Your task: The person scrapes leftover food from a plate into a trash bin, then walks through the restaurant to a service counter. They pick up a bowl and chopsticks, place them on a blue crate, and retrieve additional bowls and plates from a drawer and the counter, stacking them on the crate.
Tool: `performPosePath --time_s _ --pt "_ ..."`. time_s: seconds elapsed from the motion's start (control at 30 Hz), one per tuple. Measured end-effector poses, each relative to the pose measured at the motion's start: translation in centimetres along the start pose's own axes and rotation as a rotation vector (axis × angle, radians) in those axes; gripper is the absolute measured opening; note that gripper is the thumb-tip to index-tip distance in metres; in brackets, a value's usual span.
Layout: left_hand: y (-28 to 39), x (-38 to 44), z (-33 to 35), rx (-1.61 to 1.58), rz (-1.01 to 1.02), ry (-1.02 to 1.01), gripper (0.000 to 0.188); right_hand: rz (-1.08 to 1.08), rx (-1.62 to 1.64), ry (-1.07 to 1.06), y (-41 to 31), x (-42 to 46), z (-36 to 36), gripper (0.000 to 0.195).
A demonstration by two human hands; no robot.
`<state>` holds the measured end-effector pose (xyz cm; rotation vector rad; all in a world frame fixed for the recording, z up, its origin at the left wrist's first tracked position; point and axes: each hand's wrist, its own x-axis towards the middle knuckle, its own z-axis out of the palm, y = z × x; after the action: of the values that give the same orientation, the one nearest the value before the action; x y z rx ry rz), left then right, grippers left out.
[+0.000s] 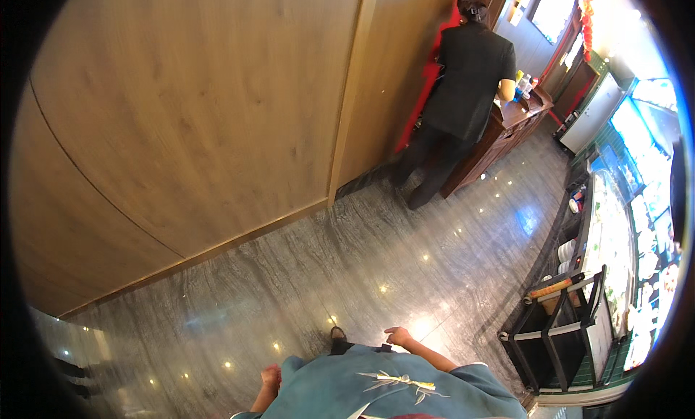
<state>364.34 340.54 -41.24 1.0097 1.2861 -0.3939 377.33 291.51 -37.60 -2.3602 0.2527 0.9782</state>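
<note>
My left hand (pixel 271 376) hangs low at the left of my teal top (pixel 347 386), its fingers curled; whether they are fully closed is unclear. On the other side, my right hand (pixel 399 336) is held out over the floor with a finger extended and nothing in it. Between the hands, the toe of one dark shoe (pixel 337 332) shows on the glossy grey floor (pixel 304 289). Neither hand touches any object that I can see.
A wood-panelled wall (pixel 190 120) runs along the left. Ahead, a person in dark clothes (pixel 467 82) stands with their back to me at a wooden cabinet (pixel 488 147) holding bottles. At right are a black-framed stand (pixel 554 337) and a brightly lit display counter (pixel 608 245).
</note>
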Motion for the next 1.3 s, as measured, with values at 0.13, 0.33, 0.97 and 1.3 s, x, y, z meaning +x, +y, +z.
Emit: performPosePath --time_s 0.13,0.33,0.97,1.3 --pt "3.5 0.2 5.1 0.017 0.07 -0.057 0.021 0.017 0.124 0.008 -0.7 3.0 -2.4 0.041" --pt "6.9 -0.1 9.9 0.005 0.165 -0.111 0.024 0.055 0.149 0.002 0.4 5.1 -4.0 0.04" --pt "2.6 -0.8 -0.6 -0.08 0.27 -0.046 0.015 -0.09 -0.142 0.024 -1.1 4.5 0.3 0.035" --pt "-4.8 -3.9 -5.5 -0.152 0.093 0.251 0.02 -0.189 -0.089 -0.222 -7.2 5.8 2.3 0.032"
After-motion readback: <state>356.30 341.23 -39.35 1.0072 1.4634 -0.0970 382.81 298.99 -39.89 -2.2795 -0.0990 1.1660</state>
